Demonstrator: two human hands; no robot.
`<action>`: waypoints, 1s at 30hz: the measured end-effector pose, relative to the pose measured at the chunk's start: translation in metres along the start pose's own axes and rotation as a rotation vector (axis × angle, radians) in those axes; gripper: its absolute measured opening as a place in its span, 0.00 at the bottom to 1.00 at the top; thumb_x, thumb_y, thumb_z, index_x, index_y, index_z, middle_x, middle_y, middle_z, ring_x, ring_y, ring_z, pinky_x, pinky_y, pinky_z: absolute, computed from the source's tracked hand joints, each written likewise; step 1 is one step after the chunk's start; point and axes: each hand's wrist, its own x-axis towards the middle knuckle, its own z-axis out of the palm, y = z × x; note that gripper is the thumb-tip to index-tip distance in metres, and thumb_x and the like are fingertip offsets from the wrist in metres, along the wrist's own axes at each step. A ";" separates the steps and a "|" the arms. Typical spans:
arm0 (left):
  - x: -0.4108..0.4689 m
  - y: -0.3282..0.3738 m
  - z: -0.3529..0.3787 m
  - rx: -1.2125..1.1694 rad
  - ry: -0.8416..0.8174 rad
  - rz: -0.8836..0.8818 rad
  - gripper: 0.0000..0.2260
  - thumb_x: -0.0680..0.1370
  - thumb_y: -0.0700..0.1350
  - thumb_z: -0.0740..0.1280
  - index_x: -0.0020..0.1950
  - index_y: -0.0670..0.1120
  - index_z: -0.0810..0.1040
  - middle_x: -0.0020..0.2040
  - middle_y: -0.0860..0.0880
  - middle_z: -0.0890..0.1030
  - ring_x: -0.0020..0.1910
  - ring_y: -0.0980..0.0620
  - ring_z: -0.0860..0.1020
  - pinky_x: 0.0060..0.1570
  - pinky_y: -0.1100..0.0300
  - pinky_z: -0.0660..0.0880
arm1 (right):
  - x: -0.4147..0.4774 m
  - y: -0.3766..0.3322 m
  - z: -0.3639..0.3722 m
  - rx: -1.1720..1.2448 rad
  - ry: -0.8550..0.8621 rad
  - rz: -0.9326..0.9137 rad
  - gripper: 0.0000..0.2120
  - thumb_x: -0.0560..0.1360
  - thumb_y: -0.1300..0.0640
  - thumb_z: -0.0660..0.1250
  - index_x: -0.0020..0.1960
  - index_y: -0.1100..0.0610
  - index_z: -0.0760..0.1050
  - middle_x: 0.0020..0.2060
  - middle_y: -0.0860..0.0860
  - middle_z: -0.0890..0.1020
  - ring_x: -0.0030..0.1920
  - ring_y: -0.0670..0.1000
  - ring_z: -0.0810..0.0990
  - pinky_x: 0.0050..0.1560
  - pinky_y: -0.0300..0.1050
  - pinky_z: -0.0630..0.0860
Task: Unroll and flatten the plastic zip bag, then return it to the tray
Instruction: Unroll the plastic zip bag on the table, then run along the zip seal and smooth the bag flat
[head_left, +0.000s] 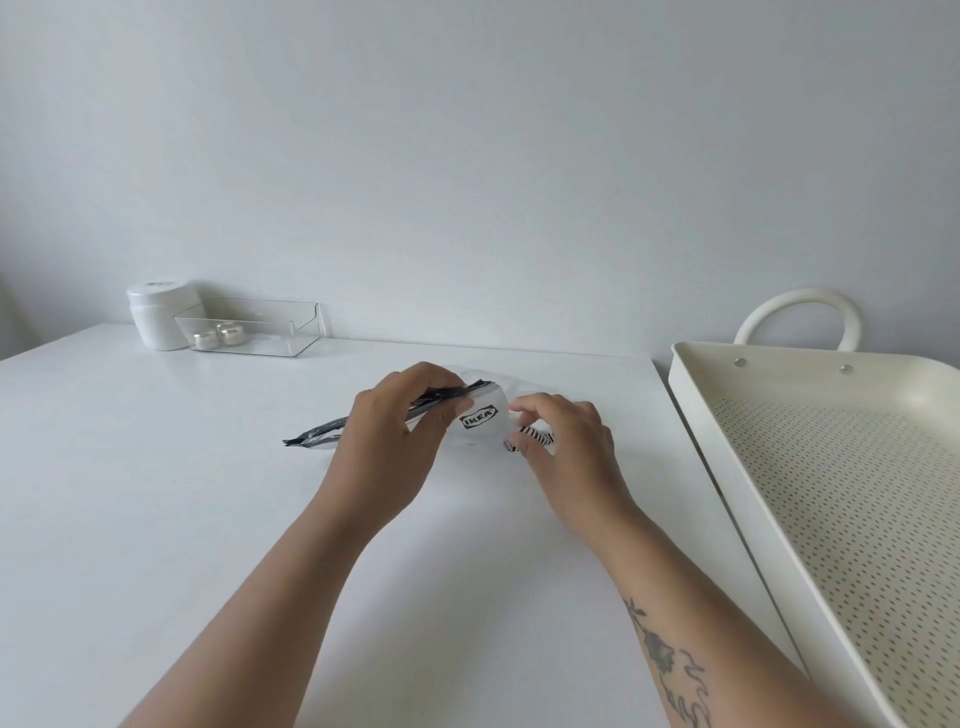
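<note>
A clear plastic zip bag (480, 415) with a black logo and black-and-white stripes lies partly rolled on the white table (156, 493), near its middle. My left hand (395, 447) pinches the bag's dark zip edge, which sticks out to the left. My right hand (566, 441) grips the striped rolled end at the right. The cream perforated tray (691, 395) with a looped handle stands at the right, apart from the bag, with nothing seen in it.
At the back left, against the wall, a white jar (156, 317) stands beside a clear plastic box (254, 327) holding two small silver items. The tray overhangs the table's right edge.
</note>
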 end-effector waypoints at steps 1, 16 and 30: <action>0.000 -0.001 -0.001 -0.015 0.005 -0.010 0.07 0.77 0.44 0.70 0.43 0.56 0.77 0.42 0.64 0.81 0.42 0.63 0.77 0.38 0.75 0.68 | 0.001 0.001 -0.001 -0.016 0.030 0.018 0.09 0.75 0.57 0.67 0.52 0.44 0.76 0.46 0.40 0.80 0.51 0.45 0.70 0.51 0.43 0.62; -0.001 -0.003 0.001 -0.042 0.027 -0.094 0.13 0.77 0.45 0.69 0.41 0.65 0.77 0.44 0.66 0.80 0.44 0.64 0.78 0.40 0.74 0.69 | 0.001 -0.012 -0.001 0.111 0.112 -0.022 0.09 0.74 0.51 0.70 0.53 0.47 0.78 0.49 0.40 0.80 0.55 0.45 0.71 0.56 0.46 0.66; -0.002 -0.005 0.002 -0.095 -0.025 -0.122 0.07 0.75 0.44 0.72 0.43 0.58 0.83 0.40 0.62 0.83 0.41 0.62 0.79 0.39 0.74 0.69 | 0.002 -0.041 -0.005 0.640 0.068 0.046 0.04 0.74 0.55 0.70 0.43 0.45 0.80 0.42 0.38 0.84 0.46 0.40 0.79 0.46 0.25 0.69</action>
